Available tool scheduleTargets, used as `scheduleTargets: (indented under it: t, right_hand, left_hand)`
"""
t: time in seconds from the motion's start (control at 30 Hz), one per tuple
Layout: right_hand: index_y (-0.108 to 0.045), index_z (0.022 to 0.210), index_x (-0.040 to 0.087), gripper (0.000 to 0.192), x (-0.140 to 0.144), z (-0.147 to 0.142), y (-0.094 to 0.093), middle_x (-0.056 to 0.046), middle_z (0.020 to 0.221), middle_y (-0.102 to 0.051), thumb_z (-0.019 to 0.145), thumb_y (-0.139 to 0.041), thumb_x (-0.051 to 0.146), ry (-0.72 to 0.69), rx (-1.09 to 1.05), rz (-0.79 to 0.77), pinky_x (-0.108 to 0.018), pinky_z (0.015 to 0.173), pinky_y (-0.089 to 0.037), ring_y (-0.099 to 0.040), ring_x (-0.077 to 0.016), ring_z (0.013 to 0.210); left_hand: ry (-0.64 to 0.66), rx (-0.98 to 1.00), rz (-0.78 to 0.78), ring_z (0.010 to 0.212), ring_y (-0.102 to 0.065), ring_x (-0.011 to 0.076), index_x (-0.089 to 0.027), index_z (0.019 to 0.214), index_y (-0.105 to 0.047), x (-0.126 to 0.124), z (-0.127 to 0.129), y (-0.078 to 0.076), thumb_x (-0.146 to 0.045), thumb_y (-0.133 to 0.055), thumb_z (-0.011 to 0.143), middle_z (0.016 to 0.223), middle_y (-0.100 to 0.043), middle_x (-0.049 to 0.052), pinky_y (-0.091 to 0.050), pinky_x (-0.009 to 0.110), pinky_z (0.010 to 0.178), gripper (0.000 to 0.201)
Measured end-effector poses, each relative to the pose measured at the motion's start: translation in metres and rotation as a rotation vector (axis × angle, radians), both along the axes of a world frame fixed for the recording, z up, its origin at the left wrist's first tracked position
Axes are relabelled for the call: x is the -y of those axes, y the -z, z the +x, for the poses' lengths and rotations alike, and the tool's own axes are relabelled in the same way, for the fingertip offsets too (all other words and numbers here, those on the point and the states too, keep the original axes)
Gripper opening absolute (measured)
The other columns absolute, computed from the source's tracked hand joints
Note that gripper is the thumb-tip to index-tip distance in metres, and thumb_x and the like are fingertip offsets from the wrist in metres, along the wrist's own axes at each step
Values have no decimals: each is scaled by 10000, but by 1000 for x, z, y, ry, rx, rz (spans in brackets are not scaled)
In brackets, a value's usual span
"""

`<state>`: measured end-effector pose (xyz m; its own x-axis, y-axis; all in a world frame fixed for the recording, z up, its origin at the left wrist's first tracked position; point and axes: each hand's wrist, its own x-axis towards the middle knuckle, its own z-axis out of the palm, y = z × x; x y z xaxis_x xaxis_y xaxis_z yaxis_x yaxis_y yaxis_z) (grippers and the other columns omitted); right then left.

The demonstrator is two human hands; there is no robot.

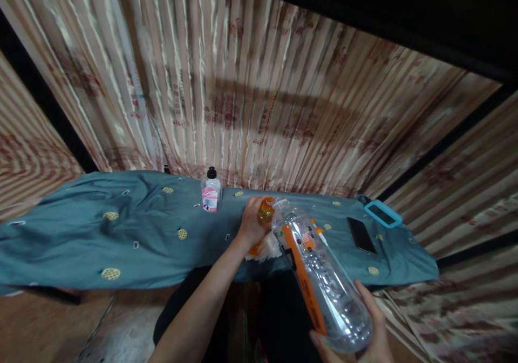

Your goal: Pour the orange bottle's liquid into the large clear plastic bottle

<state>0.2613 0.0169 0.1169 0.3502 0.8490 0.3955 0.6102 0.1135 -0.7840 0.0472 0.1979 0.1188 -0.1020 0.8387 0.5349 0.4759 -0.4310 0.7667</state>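
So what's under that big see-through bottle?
The right hand cups the base of the big bottle. Under its middle lie the blue cloth and something white and crumpled. The left hand grips the orange cap. What the bottle covers beyond that is hidden.

Your right hand (pixel 360 333) was cut off by the bottom edge below the bottle (pixel 319 276) it gripped. Your left hand (pixel 253 224) hid most of the orange cap (pixel 266 210). Beyond that grip, the small bottle's (pixel 211 191) label was too small to read.
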Motion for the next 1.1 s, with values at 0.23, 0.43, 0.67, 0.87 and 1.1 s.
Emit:
scheduleTargets:
  t: [0.23, 0.43, 0.67, 0.87, 1.1]
  right_hand:
    - [-407, 1409, 163, 923, -2, -1, -4, -138, 1358, -527, 645, -706, 586, -17, 14, -17, -385, 910, -491, -506, -320, 1258]
    - [-368, 1414, 161, 932, -2, -9, -12, -143, 1429, -463, 643, -700, 566, -31, -91, -85, -327, 856, -515, -436, -308, 1340]
    - [-338, 1436, 177, 985, -4, -11, -16, -143, 1395, -492, 610, -714, 559, -38, -142, -124, -394, 944, -474, -492, -315, 1279]
    - [-366, 1414, 145, 951, -7, -5, -12, -150, 1401, -477, 625, -718, 542, -69, -90, -87, -381, 994, -443, -473, -301, 1287]
    - [-372, 1408, 121, 955, -10, 0, -2, -154, 1379, -485, 629, -722, 550, -69, -31, -57, -362, 961, -462, -520, -290, 1211]
  left_hand:
    - [-66, 8, -20, 1053, -628, 265, -198, 1098, -577, 0, 4, 0, -263, -783, 682, 1102, -657, 89, -519, 423, 956, 469]
    - [-72, 0, 12, 1024, -640, 263, -191, 1080, -582, -4, 2, 7, -231, -736, 712, 1085, -666, 90, -533, 426, 920, 401]
    - [-39, -3, 35, 1041, -634, 260, -187, 1120, -572, -8, 1, 10, -148, -739, 647, 1111, -649, 91, -537, 430, 935, 502]
    - [-65, 11, 53, 1084, -617, 260, -187, 1143, -594, -3, 3, 9, -121, -762, 622, 1112, -642, 84, -531, 427, 968, 551]
    - [-112, 59, 6, 1034, -637, 256, -188, 1155, -593, 2, 6, 9, -168, -773, 655, 1095, -652, 89, -535, 431, 937, 531]
